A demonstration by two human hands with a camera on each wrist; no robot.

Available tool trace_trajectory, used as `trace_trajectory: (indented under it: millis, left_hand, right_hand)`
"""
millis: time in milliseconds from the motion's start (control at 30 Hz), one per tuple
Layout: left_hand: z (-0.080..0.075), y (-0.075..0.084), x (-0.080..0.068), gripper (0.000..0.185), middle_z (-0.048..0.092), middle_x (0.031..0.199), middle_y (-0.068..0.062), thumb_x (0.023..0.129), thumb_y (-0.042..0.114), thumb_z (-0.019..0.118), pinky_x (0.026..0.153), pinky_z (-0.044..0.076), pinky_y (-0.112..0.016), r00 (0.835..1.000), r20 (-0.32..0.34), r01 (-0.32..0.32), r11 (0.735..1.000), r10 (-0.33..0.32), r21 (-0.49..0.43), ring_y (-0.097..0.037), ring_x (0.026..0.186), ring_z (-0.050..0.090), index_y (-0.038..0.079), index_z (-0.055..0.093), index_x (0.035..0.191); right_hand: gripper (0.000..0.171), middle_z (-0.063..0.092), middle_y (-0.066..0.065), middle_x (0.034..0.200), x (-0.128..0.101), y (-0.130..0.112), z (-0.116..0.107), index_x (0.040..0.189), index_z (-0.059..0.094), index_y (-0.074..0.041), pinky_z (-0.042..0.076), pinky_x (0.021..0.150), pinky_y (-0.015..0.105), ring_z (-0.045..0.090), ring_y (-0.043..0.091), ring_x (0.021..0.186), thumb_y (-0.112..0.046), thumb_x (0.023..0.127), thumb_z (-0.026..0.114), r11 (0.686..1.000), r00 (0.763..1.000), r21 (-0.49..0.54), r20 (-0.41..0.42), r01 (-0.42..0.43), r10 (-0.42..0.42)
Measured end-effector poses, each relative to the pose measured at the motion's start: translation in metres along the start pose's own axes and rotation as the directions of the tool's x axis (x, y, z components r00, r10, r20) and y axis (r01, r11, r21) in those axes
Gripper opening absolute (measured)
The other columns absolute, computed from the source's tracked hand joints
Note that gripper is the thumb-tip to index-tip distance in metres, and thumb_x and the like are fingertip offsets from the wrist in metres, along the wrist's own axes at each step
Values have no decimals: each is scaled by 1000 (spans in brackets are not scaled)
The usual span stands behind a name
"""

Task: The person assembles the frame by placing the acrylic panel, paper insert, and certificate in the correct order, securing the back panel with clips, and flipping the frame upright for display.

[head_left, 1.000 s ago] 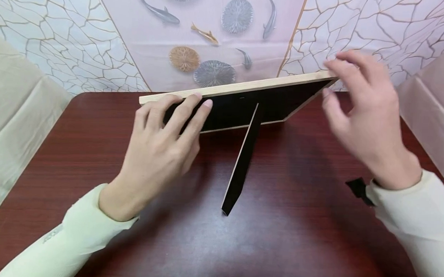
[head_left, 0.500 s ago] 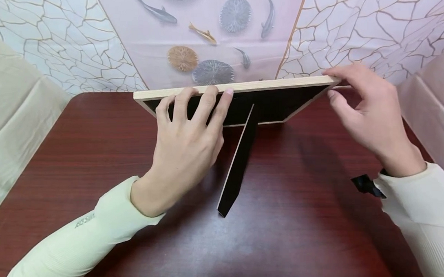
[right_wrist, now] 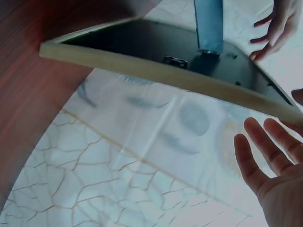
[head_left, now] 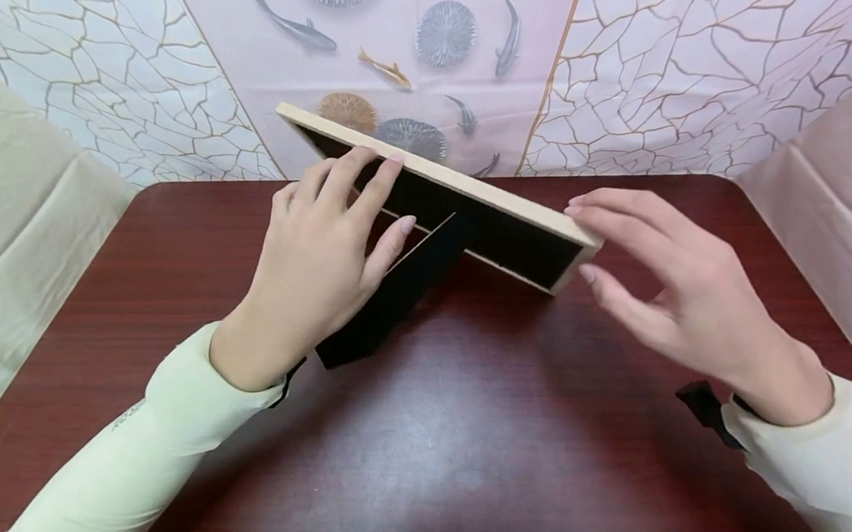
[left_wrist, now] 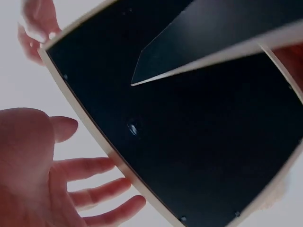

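Observation:
A picture frame (head_left: 526,234) with a light wood edge and black back is turned slantwise on the table, its back toward me. Its black easel leg (head_left: 404,285) sticks out toward the front left, partly behind my left hand (head_left: 310,250). The fingers of that hand lie over the top edge while the thumb stands apart; the left wrist view shows these fingers (left_wrist: 102,191) fairly straight against the wood. My right hand (head_left: 693,287) pinches the near right corner between fingertips and thumb. The frame's front is hidden.
A dark red wooden table (head_left: 462,439) lies beneath. Behind it hangs a cloth backdrop (head_left: 433,70) printed with fish and round tufts. Pale cloth walls (head_left: 19,228) stand at both sides. A black strap (head_left: 706,409) hangs near the right cuff.
The frame has turned: its right end has come toward me and its left end has swung away. Its leg now points left. My right hand moved nearer with the corner; my left thumb came into sight.

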State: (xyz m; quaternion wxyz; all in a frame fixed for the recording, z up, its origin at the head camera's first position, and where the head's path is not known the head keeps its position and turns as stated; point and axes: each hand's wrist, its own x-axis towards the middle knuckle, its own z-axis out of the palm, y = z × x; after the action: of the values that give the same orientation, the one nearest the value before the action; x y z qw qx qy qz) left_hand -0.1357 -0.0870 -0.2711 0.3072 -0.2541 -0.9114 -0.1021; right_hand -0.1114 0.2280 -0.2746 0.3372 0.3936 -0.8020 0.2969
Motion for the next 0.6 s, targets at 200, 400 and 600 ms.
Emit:
trace_trajectory:
  millis: [200, 400, 600]
  left_hand:
    - [-10, 0, 4, 69, 44, 163, -11, 104, 53, 60, 106, 41, -65, 982, 182, 84, 975, -47, -207, -38, 145, 45, 13, 47, 158]
    - [-17, 4, 5, 85, 33, 171, -5, 97, 58, 68, 119, 32, -62, 952, 305, 102, 940, 3, -326, -33, 153, 34, 18, 36, 164]
    - [-19, 6, 4, 98, 29, 173, -3, 88, 55, 80, 123, 32, -53, 941, 333, 90, 901, 63, -424, -32, 151, 35, 16, 33, 165]
  right_hand:
    - [45, 70, 23, 132, 0, -19, 9, 125, 72, 5, 44, 114, 21, 66, 23, 126, -34, 105, 61, 982, 987, 109, 2, 156, -158]
    - [44, 69, 23, 135, 5, -32, 15, 132, 68, 6, 43, 115, 25, 67, 32, 121, -28, 104, 63, 958, 968, 158, 47, 238, -248]
    - [47, 68, 23, 138, 8, -40, 17, 135, 66, 7, 41, 119, 30, 65, 33, 128, -28, 105, 62, 949, 956, 179, 93, 259, -279]
